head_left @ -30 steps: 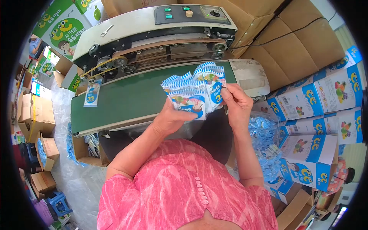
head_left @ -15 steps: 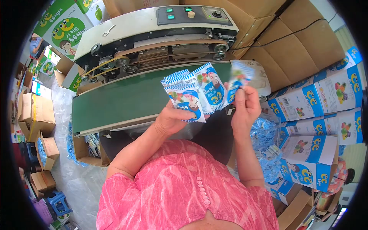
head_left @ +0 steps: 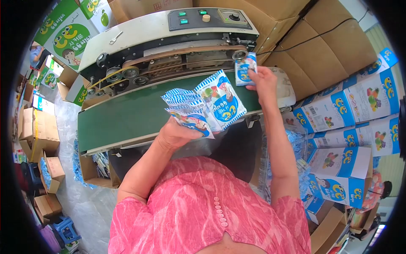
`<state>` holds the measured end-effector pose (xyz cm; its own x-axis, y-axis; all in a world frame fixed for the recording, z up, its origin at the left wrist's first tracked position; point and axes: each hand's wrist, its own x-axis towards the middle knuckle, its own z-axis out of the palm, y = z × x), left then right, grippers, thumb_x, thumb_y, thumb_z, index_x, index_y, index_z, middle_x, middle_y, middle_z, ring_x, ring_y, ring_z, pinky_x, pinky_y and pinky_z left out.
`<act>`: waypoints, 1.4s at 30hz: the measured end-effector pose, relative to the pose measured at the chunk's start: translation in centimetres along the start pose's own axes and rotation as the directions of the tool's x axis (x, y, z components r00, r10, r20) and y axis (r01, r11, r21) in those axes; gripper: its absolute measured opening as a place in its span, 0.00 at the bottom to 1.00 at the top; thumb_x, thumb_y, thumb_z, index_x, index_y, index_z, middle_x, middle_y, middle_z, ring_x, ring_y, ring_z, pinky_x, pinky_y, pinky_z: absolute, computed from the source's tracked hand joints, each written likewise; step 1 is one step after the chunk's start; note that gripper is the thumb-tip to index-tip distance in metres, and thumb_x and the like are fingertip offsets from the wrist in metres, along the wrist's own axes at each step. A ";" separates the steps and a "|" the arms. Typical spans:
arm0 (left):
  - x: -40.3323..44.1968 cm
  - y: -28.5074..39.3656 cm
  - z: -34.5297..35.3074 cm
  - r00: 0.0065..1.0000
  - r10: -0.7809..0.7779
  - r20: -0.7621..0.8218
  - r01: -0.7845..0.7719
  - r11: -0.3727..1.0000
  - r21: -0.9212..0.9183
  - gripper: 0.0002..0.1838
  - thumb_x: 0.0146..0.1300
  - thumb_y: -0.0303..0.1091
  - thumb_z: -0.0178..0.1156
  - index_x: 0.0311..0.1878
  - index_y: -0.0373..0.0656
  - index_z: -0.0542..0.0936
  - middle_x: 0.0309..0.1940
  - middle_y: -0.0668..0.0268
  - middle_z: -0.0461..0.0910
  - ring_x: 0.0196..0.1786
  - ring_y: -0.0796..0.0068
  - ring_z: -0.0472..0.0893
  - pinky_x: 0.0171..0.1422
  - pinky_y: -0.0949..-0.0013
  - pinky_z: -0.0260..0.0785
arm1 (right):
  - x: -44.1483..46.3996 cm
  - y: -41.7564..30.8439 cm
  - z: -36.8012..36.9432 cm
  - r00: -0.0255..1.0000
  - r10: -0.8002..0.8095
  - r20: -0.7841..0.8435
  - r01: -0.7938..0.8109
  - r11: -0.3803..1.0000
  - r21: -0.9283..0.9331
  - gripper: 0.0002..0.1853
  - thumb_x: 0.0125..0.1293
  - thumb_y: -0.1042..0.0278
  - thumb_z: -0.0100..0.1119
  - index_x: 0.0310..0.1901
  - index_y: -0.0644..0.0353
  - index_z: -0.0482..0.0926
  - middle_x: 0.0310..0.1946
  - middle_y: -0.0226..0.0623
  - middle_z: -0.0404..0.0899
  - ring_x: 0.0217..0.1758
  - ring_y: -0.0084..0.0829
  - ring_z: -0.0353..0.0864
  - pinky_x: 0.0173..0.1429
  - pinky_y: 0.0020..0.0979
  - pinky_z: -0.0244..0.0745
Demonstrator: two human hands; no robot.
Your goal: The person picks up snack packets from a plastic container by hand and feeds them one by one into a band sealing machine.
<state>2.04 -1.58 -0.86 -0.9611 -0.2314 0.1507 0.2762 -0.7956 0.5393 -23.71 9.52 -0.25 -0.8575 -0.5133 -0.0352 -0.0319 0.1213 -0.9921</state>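
While the left hand point(head_left: 177, 134) grips fanned blue-and-white plastic packets point(head_left: 215, 103) by the flat green conveyor belt point(head_left: 122, 120) at twelve o'clock, the right hand point(head_left: 264, 83) pinches a single packet point(head_left: 244, 71) toward one. Printed blue-and-white cardboard cartons point(head_left: 359, 106) stand at three.

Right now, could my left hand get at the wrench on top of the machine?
Probably not without putting something down: your left hand is gripping a fan of packets. Otherwise the way looks free; the wrench lies uncovered on the machine.

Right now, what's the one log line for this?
left hand: holding packet bunch | right hand: holding single packet | place: beside machine
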 end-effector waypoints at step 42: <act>1.1 -1.0 1.7 0.970 0.030 -0.241 0.002 0.991 0.132 0.26 0.47 0.18 0.63 0.54 0.40 0.75 0.45 0.64 0.80 0.47 0.70 0.80 0.55 0.66 0.72 | -10.2 -3.8 2.3 0.858 -0.267 0.439 0.251 0.963 0.095 0.10 0.67 0.70 0.56 0.45 0.64 0.81 0.37 0.28 0.80 0.38 0.17 0.75 0.39 0.22 0.71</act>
<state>0.68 -0.12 0.14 -0.9230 -0.3830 -0.0370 0.2709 -0.7151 0.6444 -13.63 12.31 3.60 -0.5016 -0.8457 0.1820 -0.1974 -0.0929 -0.9759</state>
